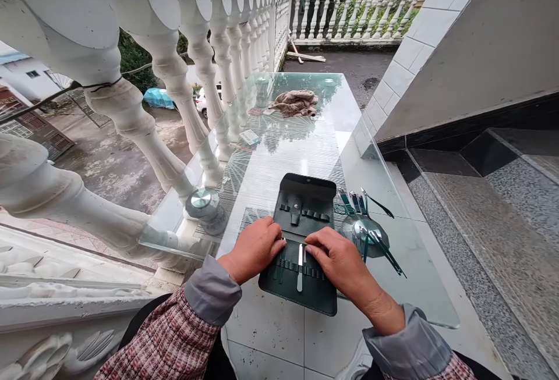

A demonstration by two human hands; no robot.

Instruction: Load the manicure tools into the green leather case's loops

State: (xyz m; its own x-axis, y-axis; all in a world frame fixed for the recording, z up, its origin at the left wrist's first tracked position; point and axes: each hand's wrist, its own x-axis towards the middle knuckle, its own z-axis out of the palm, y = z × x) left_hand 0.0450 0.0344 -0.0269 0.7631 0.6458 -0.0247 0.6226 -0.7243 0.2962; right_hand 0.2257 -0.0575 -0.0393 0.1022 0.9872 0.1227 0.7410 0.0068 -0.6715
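Observation:
A black manicure case (294, 298) lies unfolded on the glass table, with a row of elastic loops on each inner half. My left hand (257, 246) is closed at the case's left edge, its thumb over the inside near slim dark-handled tools (280, 272) in the loops. Between the thumb and fingertips of my right hand (338, 255) is the end of a small slim silver manicure tool (304, 254); its lower part reaches the loops. Beside it, a flat silver file-like tool (300, 269) stands in a loop. My fingers hide part of the lower loops.
Right of the case lie green-handled nail clippers (358, 202) and several slim tools (384, 252). A crumpled brown cloth (294, 103) and a small box (249, 137) are farther back on the glass table (410, 263). White balusters (192, 54) flank the left, stone steps (493, 217) the right.

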